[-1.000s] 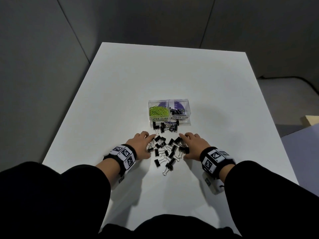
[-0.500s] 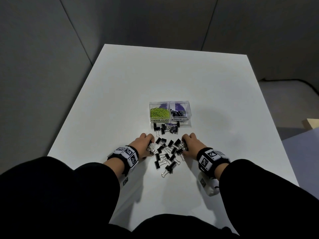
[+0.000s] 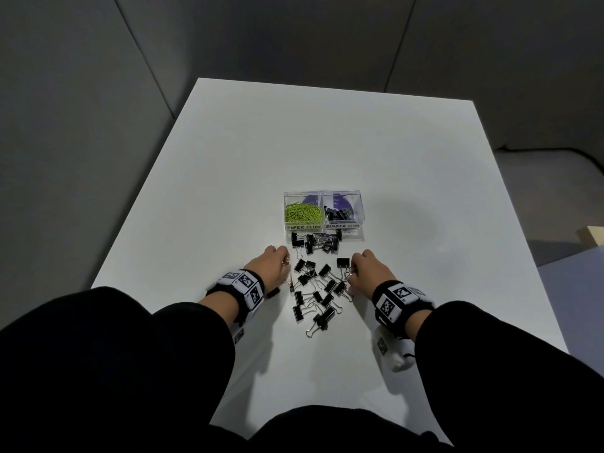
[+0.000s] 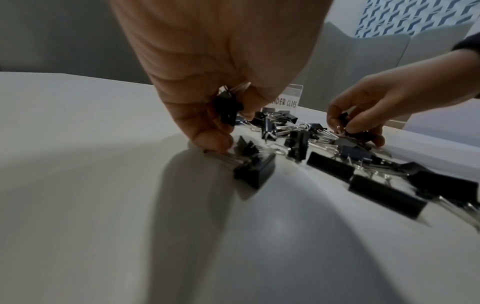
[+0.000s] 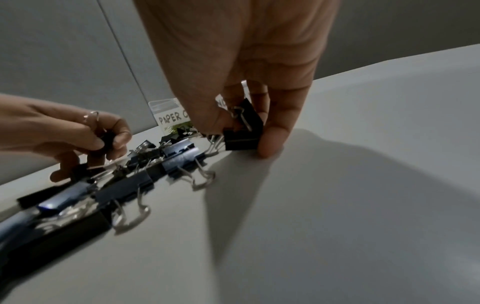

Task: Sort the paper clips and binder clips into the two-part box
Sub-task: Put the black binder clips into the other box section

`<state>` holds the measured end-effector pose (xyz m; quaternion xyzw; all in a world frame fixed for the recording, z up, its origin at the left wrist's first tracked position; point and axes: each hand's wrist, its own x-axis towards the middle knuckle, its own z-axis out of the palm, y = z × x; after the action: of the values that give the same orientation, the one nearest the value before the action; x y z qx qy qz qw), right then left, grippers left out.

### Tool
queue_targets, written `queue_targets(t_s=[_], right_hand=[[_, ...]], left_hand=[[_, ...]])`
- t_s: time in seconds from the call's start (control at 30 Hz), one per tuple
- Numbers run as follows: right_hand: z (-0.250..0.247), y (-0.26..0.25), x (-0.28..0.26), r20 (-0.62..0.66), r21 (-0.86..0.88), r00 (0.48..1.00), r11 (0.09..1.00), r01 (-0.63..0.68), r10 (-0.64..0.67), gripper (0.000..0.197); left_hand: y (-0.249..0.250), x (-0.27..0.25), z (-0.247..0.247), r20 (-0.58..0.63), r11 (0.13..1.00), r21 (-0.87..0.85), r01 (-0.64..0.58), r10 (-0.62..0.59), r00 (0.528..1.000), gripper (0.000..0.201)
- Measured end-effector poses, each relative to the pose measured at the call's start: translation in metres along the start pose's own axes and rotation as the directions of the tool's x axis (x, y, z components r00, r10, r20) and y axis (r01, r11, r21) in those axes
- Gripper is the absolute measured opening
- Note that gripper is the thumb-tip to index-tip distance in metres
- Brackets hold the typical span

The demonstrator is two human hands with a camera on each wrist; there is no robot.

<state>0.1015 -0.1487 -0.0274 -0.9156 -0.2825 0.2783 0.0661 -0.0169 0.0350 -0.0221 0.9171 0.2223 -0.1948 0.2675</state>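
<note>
A clear two-part box [image 3: 322,227] stands mid-table, with green paper clips [image 3: 302,213] in its left half and a few black binder clips [image 3: 336,213] in its right half. Several black binder clips [image 3: 315,289] lie scattered in front of it, between my hands. My left hand [image 3: 271,266] sits at the pile's left edge and grips binder clips [image 4: 227,110] in its curled fingers. My right hand [image 3: 367,273] is at the pile's right edge, its fingers pinching binder clips [image 5: 244,127] against the table.
The white table [image 3: 327,142] stretches far behind the box and to both sides. A smaller cluster of binder clips [image 3: 313,241] lies right against the box's front wall. Grey walls stand behind the table, and a pale object [image 3: 591,235] sits off its right edge.
Both hands have drawn slightly back toward me and curled tighter, gathering binder clips from the pile's edges. The box has not moved.
</note>
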Motion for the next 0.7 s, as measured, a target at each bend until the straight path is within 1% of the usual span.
queue_targets(t_s=[0.13,0.23,0.3,0.37,0.43,0.5,0.57,0.6,0.63,0.7], right_hand=[[-0.003,0.007,0.001,-0.061,0.065,0.998,0.997,0.034,-0.030,0.018],[-0.008,0.009,0.000,-0.095,0.111,0.995,0.993,0.041,-0.031,0.017],[-0.012,0.009,-0.001,-0.120,0.146,0.993,0.988,0.042,-0.024,0.015],[-0.014,0.011,-0.003,-0.140,0.176,0.990,0.984,0.016,0.009,0.015],[-0.015,0.013,-0.005,-0.142,0.179,0.987,0.982,-0.054,0.080,0.014],[-0.015,0.013,-0.007,-0.113,0.147,0.983,0.981,-0.126,0.143,0.016],[-0.012,0.011,-0.012,-0.081,0.141,0.988,0.983,-0.122,0.134,0.009],[-0.009,0.009,-0.014,-0.066,0.150,0.992,0.984,-0.099,0.110,0.005],[-0.005,0.007,-0.017,-0.055,0.159,0.995,0.985,-0.068,0.077,0.006],[0.002,0.005,-0.021,-0.042,0.141,0.999,0.990,-0.024,0.030,0.023]], left_hand=[[0.001,0.001,-0.008,-0.070,1.000,-0.013,0.015,-0.016,0.997,0.023],[-0.006,0.001,-0.017,-0.064,1.000,0.008,0.028,-0.027,0.998,0.028],[-0.014,-0.003,-0.021,-0.051,0.999,0.027,0.042,-0.040,0.998,0.027],[-0.021,-0.009,-0.023,-0.044,0.998,0.020,0.059,-0.058,0.997,0.026],[-0.026,-0.015,-0.023,-0.036,0.998,0.018,0.059,-0.058,0.998,0.030],[-0.029,-0.022,-0.019,-0.003,0.997,0.065,0.048,-0.048,0.999,0.026],[-0.029,-0.026,-0.013,0.019,0.986,0.153,0.071,-0.075,0.997,0.024],[-0.028,-0.028,-0.010,0.017,0.974,0.202,0.102,-0.107,0.994,0.029],[-0.026,-0.029,-0.008,0.015,0.958,0.252,0.134,-0.143,0.990,0.036],[-0.019,-0.031,-0.005,0.012,0.925,0.340,0.167,-0.182,0.983,0.047]])
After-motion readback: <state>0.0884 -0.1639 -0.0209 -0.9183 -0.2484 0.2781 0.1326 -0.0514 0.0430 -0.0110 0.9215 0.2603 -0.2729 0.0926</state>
